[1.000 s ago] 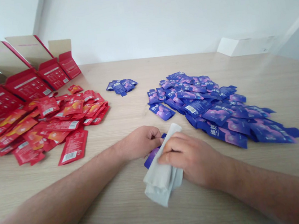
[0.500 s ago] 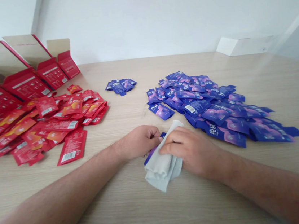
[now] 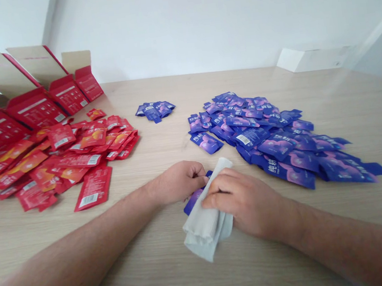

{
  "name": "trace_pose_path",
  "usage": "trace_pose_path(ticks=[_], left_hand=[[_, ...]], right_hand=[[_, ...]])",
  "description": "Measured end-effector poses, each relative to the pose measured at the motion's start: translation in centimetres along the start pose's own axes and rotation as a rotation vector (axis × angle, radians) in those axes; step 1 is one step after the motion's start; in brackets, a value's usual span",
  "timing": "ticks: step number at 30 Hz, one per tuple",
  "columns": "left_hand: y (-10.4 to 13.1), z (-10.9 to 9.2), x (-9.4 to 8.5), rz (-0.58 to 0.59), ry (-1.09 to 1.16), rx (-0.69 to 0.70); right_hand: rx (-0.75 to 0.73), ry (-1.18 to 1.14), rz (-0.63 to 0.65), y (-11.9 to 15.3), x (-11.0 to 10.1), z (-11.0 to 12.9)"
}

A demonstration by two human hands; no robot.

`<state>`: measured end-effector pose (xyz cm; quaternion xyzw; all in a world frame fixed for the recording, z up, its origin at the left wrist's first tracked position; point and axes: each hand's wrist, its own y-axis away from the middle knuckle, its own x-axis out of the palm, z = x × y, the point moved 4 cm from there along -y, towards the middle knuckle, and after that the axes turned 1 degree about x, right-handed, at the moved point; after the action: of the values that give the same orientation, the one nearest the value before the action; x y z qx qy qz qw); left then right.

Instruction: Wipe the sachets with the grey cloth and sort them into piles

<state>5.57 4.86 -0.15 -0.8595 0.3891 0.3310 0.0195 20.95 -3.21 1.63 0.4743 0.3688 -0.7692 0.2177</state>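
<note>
Near the middle of the table, my left hand (image 3: 183, 181) is closed on the upper end of a purple sachet (image 3: 193, 201). Much of that sachet is hidden behind fingers and cloth. My right hand (image 3: 241, 197) pinches a folded white cloth (image 3: 203, 225), which lies against the sachet's right side and hangs toward me in loose layers. A heap of purple sachets (image 3: 282, 145) spreads just beyond and to the right of my right hand. Farther back sits a small cluster of purple sachets (image 3: 154, 111).
On the left lies a pile of red and orange sachets (image 3: 75, 162). Behind it stands a row of red boxes (image 3: 35, 108) with raised flaps. A white carton (image 3: 316, 59) rests at the back right against the wall.
My right hand and the cloth have slid slightly down toward me along the sachet, showing more of its left side. My left hand stays nearly in place.
</note>
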Motion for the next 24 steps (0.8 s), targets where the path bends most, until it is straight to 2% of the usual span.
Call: trace_pose_path(ticks=[2, 7, 12, 16, 21, 24], left_hand=[[0.0, -0.01, 0.01, -0.004, -0.001, 0.013], [0.0, 0.39, 0.15, 0.003, 0.044, -0.034], [0.0, 0.23, 0.1, 0.0, 0.04, 0.003], [0.02, 0.31, 0.19, 0.013, 0.092, -0.045], [0.0, 0.12, 0.04, -0.001, 0.02, 0.003], [0.0, 0.26, 0.06, 0.005, 0.035, -0.025]], right_hand=[[-0.023, -0.011, 0.01, 0.04, 0.11, 0.08], [0.075, -0.002, -0.009, 0.01, -0.12, -0.63], [-0.011, -0.016, 0.008, -0.02, -0.01, -0.12], [0.071, 0.0, -0.02, 0.03, -0.11, -0.61], [-0.027, -0.014, 0.009, 0.06, 0.01, 0.01], [0.05, -0.008, -0.007, 0.01, -0.19, -0.32]])
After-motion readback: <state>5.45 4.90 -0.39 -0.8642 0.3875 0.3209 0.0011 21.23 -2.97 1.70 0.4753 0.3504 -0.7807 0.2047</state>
